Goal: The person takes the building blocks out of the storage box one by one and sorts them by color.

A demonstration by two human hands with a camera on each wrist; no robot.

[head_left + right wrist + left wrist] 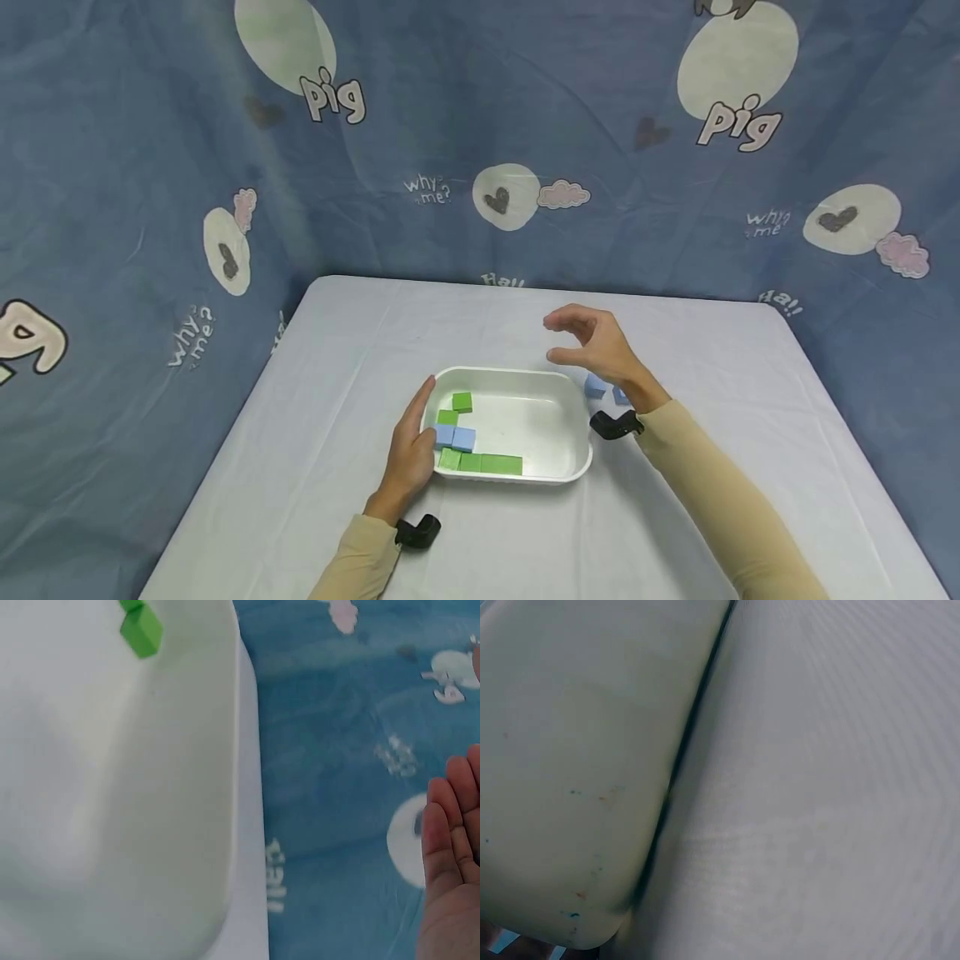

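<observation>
A white tray (540, 425) lies on the white-covered table with several green blocks (501, 464) and two blue blocks (463, 439) toward its left side. My left hand (408, 454) holds the tray's left end, index finger stretched along the outside and thumb at the rim. Above the table, behind the tray's right back corner, my right hand (600, 342) hovers with thumb and fingers apart and nothing between them. Two blue blocks (595, 386) lie beside the tray on the right, one partly hidden by the right wrist. Green blocks (142, 631) also show in the right wrist view.
A white cloth covers the table (360, 350). Behind and beside it hangs a blue printed curtain (420, 100). Both wrists wear black camera mounts (615, 425). The left wrist view mostly has the tray's outer surface (577, 750) and white cloth (817, 787).
</observation>
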